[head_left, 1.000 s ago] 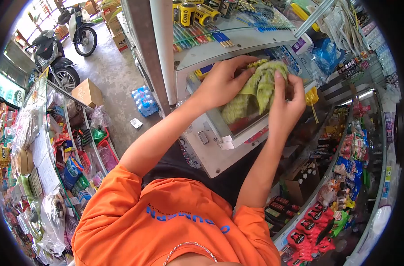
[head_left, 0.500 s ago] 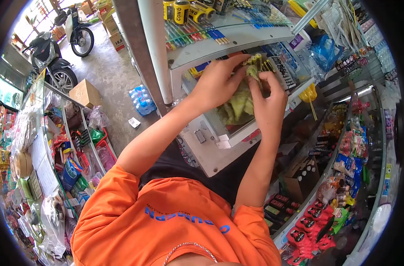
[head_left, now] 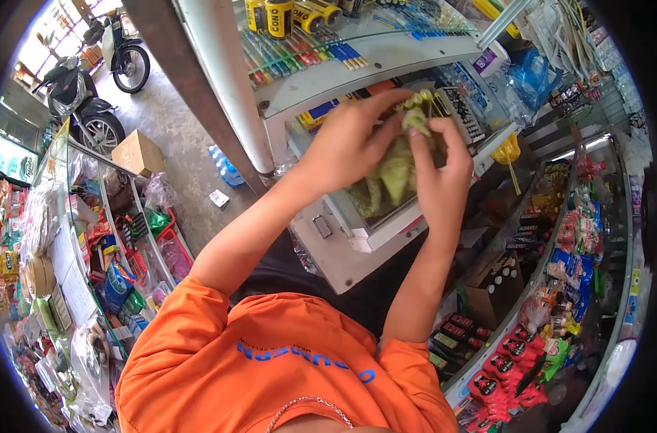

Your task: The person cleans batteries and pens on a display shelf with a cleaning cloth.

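My left hand (head_left: 348, 144) reaches over the open drawer (head_left: 386, 234), its fingers curled round a row of small yellow batteries (head_left: 409, 103). It is smeared by motion, so the exact finger contact is hard to see. My right hand (head_left: 444, 155) pinches a bunched end of a green cloth (head_left: 397, 169) against these batteries. The loose part of the cloth hangs below, between my two hands, over the drawer's contents. Just beyond my right fingers, more slim yellow batteries (head_left: 439, 106) stand beside a rack of dark and white small items (head_left: 464, 115).
Above the drawer, a glass shelf holds large yellow batteries (head_left: 278, 19) and rows of coloured pens (head_left: 307, 54). A white post (head_left: 224, 79) rises at the left. A crowded display case (head_left: 537, 289) stands at the right. A cardboard box (head_left: 138, 154) and bottle pack (head_left: 226, 167) sit on the floor.
The view has shifted slightly, moving the shelf and post leftward. Both hands stay together at the batteries with the cloth, moved slightly and more blurred now.
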The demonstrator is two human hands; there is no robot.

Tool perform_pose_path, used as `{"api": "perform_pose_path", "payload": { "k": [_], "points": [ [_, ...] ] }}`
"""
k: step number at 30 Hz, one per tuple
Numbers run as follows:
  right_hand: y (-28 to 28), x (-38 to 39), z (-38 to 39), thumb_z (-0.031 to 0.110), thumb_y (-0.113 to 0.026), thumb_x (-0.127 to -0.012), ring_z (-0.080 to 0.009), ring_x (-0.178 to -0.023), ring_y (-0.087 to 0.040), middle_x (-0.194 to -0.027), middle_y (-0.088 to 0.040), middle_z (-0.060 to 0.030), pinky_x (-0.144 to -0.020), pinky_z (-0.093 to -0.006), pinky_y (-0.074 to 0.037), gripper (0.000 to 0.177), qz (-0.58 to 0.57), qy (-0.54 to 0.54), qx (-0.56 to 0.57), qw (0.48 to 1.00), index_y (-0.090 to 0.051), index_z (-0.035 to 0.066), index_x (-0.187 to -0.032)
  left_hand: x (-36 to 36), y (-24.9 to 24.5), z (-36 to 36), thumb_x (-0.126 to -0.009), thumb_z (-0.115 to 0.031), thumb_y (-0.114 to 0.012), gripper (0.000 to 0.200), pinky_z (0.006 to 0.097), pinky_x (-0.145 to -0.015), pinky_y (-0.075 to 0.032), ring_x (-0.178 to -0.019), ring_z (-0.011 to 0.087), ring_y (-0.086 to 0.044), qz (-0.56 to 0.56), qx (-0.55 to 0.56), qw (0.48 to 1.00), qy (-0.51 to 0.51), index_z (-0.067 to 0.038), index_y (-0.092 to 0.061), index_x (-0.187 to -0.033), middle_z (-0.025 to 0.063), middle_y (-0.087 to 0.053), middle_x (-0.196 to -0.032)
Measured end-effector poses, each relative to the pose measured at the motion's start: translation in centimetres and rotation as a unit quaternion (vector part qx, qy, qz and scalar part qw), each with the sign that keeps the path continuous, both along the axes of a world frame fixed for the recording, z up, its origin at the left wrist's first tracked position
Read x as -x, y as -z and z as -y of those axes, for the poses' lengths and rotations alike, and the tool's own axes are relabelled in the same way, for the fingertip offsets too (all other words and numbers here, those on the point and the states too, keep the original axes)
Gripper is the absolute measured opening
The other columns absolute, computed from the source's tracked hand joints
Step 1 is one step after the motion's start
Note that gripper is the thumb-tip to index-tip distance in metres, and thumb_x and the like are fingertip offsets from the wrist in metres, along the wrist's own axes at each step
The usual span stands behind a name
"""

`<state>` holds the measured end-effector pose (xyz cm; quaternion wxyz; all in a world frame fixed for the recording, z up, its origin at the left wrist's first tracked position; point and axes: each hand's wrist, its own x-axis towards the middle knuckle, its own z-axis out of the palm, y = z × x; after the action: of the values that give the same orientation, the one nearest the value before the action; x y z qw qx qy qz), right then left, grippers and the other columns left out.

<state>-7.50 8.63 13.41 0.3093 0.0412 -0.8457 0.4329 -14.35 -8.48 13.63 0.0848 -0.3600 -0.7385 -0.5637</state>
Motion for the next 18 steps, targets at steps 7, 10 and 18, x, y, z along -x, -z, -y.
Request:
{"api": "perform_pose_path", "payload": {
  "k": [7,10,18],
  "points": [
    [0.2,0.3,-0.2,0.010,-0.072,-0.099,-0.0252,-0.088,-0.067,-0.099,-0.070,-0.0141,-0.084,-0.0372,-0.054,0.019,-0.013,0.018,0.075,0.997,-0.064,-0.002,-0.111,-0.3,-0.4,0.0,-0.104,-0.012,-0.063,0.039,0.0383,-0.084,-0.060,-0.099,0.0285,-0.079,-0.006,0.011,1.000,0.005,-0.003,-0.064,-0.142,0.0213,-0.076,-0.120],
    [-0.7,-0.3,0.3,0.012,-0.070,-0.101,-0.0242,-0.090,-0.069,-0.101,-0.072,-0.0130,-0.085,-0.0380,-0.054,0.020,0.071,-0.024,-0.039,0.996,-0.066,-0.001,-0.116,-0.1,-0.3,-0.2,-0.105,-0.012,-0.062,0.039,0.0383,-0.084,-0.061,-0.097,0.0297,-0.079,0.021,0.009,1.000,0.010,-0.003,-0.064,-0.142,0.0208,-0.077,-0.118],
    [0.1,0.0,0.2,0.010,-0.069,-0.099,-0.0353,-0.091,-0.069,-0.101,-0.071,-0.0183,-0.085,-0.0424,-0.053,0.016,-0.039,0.045,-0.031,0.998,-0.065,0.000,-0.111,0.0,0.3,-0.3,-0.105,-0.014,-0.062,0.037,0.0402,-0.081,-0.059,-0.095,0.0331,-0.079,-0.008,0.002,1.000,-0.016,-0.004,-0.065,-0.141,0.0234,-0.075,-0.114]
  ]
}}
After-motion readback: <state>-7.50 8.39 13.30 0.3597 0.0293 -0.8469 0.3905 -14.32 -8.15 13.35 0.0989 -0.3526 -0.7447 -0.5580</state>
